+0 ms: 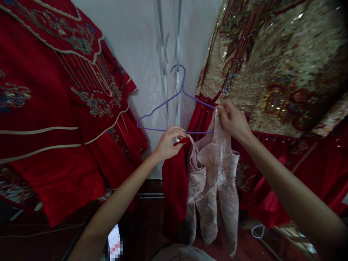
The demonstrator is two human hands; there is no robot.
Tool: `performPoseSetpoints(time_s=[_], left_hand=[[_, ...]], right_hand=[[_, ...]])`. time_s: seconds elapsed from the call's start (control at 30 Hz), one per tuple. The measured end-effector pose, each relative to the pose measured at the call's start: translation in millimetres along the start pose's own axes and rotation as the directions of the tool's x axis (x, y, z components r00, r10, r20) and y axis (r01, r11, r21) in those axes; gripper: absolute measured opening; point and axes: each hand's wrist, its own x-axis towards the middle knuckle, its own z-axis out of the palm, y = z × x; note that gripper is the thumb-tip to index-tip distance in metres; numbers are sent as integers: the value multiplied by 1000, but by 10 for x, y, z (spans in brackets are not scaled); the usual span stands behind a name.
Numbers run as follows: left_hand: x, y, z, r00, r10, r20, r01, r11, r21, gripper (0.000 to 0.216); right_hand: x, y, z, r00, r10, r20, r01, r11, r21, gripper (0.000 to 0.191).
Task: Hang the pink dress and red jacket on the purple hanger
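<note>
One pale pink garment [221, 163] held at a purple hanger [182, 88]

The pale pink garment is in the middle of the frame, a little to the right and below the centre. Its long axis goes nearly up and down: the shoulder straps point to the top, and the narrow hanging parts point to the lower edge. The purple hanger lies across this direction, its long axis from left to right, and its hook rises to the top, with the open end turned to the left.

The right hand [235, 117] has thumb and fingers close together, pinching one strap at the right end of the hanger. The left hand [171, 145] is near the lower bar; its fingers are narrow and hold the edge of a red cloth [175, 177], just beside the other strap. Whether they grip this strap also, I cannot tell.

At the lower left, a lit screen [113, 233] shows small blue and pink marks, too blurred to read. Behind the hook stand metal strips [160, 29]. A red embroidered garment [89, 134] fills the left side of the frame, and a golden sequined garment [252, 83] fills the upper right.
</note>
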Motion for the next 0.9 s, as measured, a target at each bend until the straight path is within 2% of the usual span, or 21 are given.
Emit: performPoseSetpoints(time_s=[0.1,0.17,0.27,0.37,0.5,0.67,0.77,0.9], left_hand=[[-79,-97,-447,992,-47,-119,59,993,101,3],[-168,-196,-801,972,-123,-200,158,973,170,9],[-354,-372,-1269,904,-284,-319,354,917,185,21],[-549,-530,-1537,805,-448,-389,528,839,127,29],[-684,-631,-1599,733,-566,-378,628,776,57,32],[-643,-658,-1553,649,-650,-395,700,714,-24,34],[-562,-689,-1552,638,-639,-429,692,721,-44,34],[-386,-747,-1561,645,-640,-417,694,719,-30,29]], right_hand=[[57,102,-61,1000,-6,-30,6,1000,-5,26],[106,152,-111,999,-16,-37,15,1000,-11,24],[145,185,-137,999,-22,-37,22,1000,-10,24],[128,183,-80,1000,-25,-20,25,999,40,23],[88,177,30,1000,-9,8,8,995,101,21],[84,179,57,1000,-11,28,7,991,133,21],[87,175,41,999,-5,43,-1,992,128,22],[92,181,27,998,-31,49,25,993,115,23]])
